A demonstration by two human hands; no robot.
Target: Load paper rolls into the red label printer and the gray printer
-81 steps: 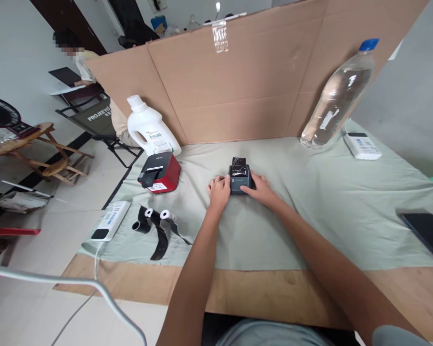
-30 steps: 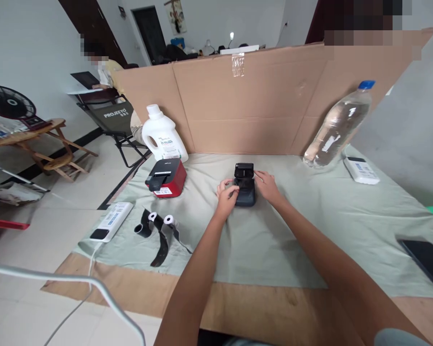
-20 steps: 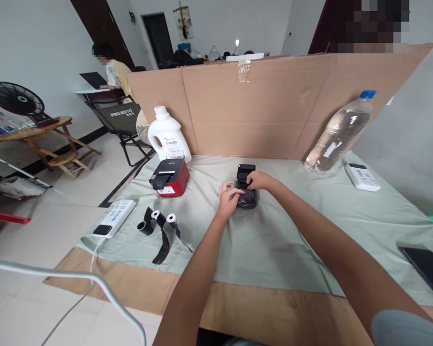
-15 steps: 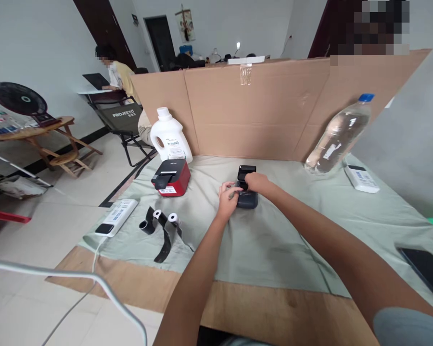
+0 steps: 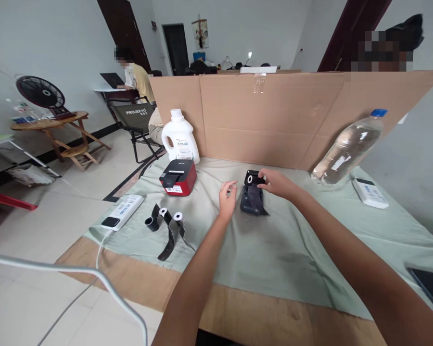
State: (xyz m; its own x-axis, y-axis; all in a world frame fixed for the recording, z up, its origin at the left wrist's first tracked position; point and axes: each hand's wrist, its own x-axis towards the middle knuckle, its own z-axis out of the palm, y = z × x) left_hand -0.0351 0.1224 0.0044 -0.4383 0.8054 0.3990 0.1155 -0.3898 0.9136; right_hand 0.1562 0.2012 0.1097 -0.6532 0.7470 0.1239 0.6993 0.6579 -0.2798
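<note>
A small dark printer-like device point(image 5: 250, 208) lies on the cloth in the middle, its black lid seemingly raised at the far side. At that end sits a black paper roll point(image 5: 250, 179) with a white ringed end. A dark strip of paper hangs from it across the device. My right hand point(image 5: 276, 183) pinches the roll from the right, thumb and fingers bent around its edge. To the left of the device, my left hand point(image 5: 227, 198) hovers apart from it with loosely curved fingers and nothing in them.
Several partly unrolled rolls point(image 5: 178, 217) lie front left, near a white power strip point(image 5: 124, 211). Behind them stand a red-black printer point(image 5: 184, 178) and a white jug point(image 5: 181, 139). A cardboard panel point(image 5: 252, 115) closes the back; a water bottle point(image 5: 350, 149) leans right. A phone point(image 5: 429, 283) lies far right.
My left hand has come off the device and moved left, its fingers loosening. My right hand has drawn slightly back, and the roll with its dark strip now shows. The view has shifted slightly.
</note>
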